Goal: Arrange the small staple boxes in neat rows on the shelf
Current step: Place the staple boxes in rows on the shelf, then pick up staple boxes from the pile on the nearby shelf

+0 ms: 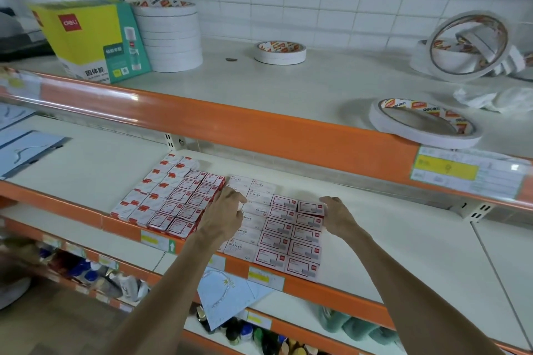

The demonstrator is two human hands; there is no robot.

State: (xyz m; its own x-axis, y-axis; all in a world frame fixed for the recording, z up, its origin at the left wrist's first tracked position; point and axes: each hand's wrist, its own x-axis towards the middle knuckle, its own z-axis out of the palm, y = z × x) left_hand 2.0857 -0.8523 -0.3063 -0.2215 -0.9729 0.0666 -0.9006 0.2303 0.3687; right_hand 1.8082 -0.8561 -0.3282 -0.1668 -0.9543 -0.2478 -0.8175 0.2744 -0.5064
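- Staple boxes (277,228) flat on the shelf (403,253), labels up, in two blocks reaching its front edge; long axis of each box along that edge, columns running front to back.
- Left block (170,202) just beside the right one, slightly skewed to it.
- Left hand (223,210) loosely spread, fingers lightly bent, resting on the white-topped column at the right block's left side; pinching nothing.
- Right hand (337,215) laid against the right block's right side near its back corner, gripping nothing; fingertips hidden behind the knuckles.
- Part of the white column covered by the left hand and forearm; print on the red-framed labels too small to read.
- On the upper shelf (288,86): a yellow-green carton (92,37), a stack of tape rolls (170,34) touching it, a single roll (279,52), a loose roll (424,122) at the front edge, a heap of rolls (467,46) at the right.
- Blue sheet (227,297) sticking out under the shelf's front edge; bottles (86,271) below, blurred.
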